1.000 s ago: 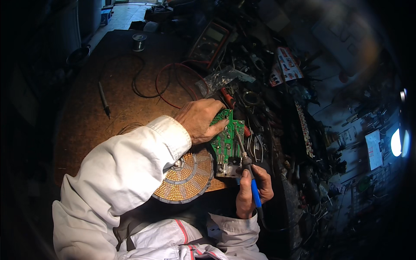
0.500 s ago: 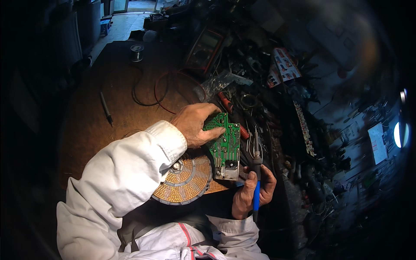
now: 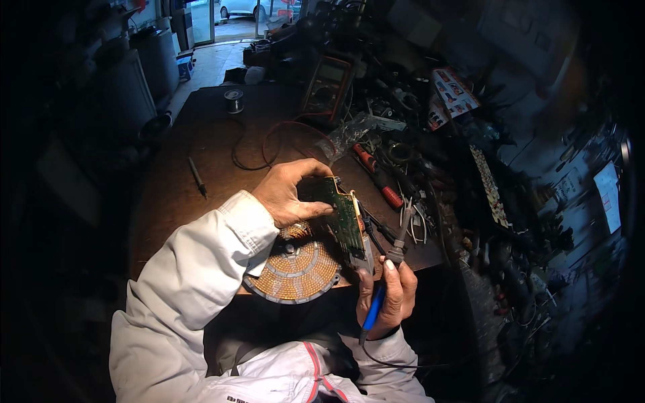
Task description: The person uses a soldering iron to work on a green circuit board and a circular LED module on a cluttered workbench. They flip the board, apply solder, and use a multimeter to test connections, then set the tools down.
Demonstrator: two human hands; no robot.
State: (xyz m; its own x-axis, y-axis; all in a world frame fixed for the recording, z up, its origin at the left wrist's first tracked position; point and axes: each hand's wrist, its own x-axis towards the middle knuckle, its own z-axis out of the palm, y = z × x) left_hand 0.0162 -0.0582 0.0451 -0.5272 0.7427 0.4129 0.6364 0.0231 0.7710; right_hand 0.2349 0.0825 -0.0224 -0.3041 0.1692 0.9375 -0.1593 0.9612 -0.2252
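Note:
My left hand [image 3: 292,195] grips the upper part of a green circuit board [image 3: 341,218], which is tilted up on edge with a metal part at its lower end. My right hand [image 3: 386,295] is closed around a soldering iron [image 3: 374,306] with a blue handle, its metal shaft pointing up to the right of the board; its fingers are also at the board's lower end, whether touching is hard to tell. Below my left hand a round disc [image 3: 295,269] with rings of small yellow elements lies at the table's front edge, partly covered by my sleeve.
The wooden table [image 3: 168,201] holds a probe [image 3: 196,176], a solder spool [image 3: 234,101], a multimeter [image 3: 328,87], cables, a plastic bag [image 3: 349,134] and a red-handled screwdriver [image 3: 376,171]. Cluttered tools and parts line the right side. A doorway is at the back.
The board has tilted from lying face up toward standing on edge. The iron's tip has moved off the board to its right, and my right hand's fingers have shifted. The view has shifted.

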